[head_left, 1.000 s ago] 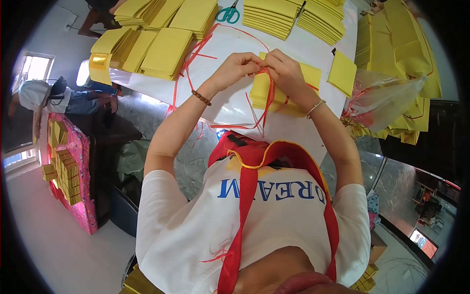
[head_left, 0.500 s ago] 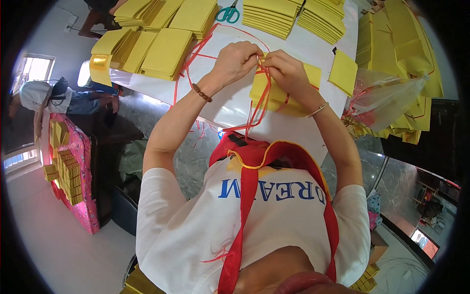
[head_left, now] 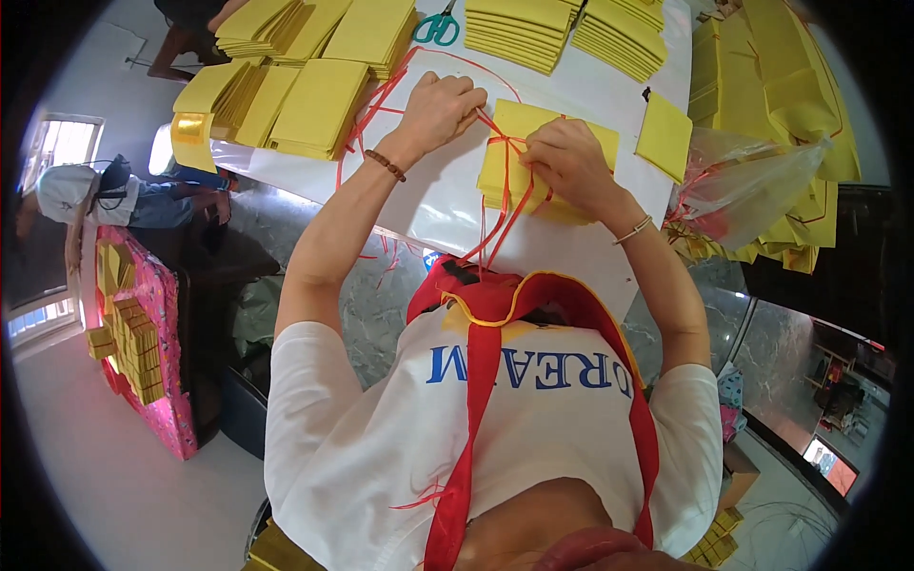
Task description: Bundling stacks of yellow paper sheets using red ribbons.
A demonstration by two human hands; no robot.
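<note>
Now drawing left hand (head_left: 442,112) away from right hand (head_left: 571,162), no longer close together, pinching red string (head_left: 490,122) with both above yellow stack (head_left: 517,113); probably tightening the knot (head_left: 506,140).

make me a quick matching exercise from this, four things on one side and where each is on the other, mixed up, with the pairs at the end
Things
1. left hand
2. right hand
3. scissors
4. plastic bag

Places
A. by the right edge of the white table
B. over the yellow bundle
C. at the far part of the table, between yellow stacks
D. just left of the yellow bundle, pinching red string

Pairs: 1-D, 2-B, 3-C, 4-A
</note>
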